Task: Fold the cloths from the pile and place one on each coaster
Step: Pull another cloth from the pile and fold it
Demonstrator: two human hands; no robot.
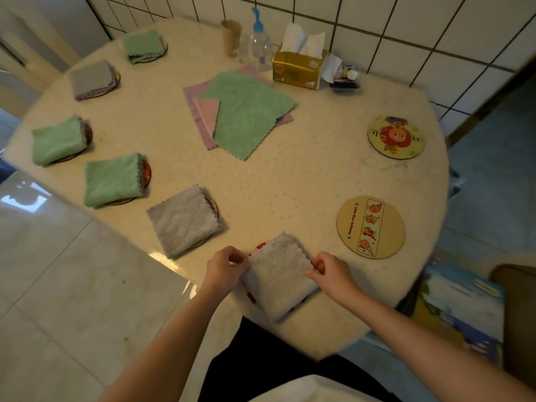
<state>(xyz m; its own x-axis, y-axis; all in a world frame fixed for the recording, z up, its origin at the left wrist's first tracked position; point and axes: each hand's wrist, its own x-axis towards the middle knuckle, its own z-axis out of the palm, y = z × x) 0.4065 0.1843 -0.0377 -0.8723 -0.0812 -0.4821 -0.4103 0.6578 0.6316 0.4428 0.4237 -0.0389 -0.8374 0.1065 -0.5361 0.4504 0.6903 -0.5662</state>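
A folded grey cloth [280, 275] lies near the table's front edge on a red-and-white coaster [251, 295] that peeks out under it. My left hand [224, 269] pinches the cloth's left corner and my right hand [330, 271] pinches its right corner. A pile of unfolded cloths [240, 111], green on top of pink and purple, lies mid-table. Two bare round coasters sit on the right: a tan one [370, 227] and a cartoon one [396, 137]. Several coasters along the left carry folded cloths: grey [184, 220], green [111, 179], green [56, 139], and more behind.
At the back by the tiled wall stand a tissue box [298, 68], a pump bottle [260, 43], a paper cup [231, 36] and a small container [343, 78]. A picture box [461, 309] sits low at the right. The table [290, 181] edge curves in front of me.
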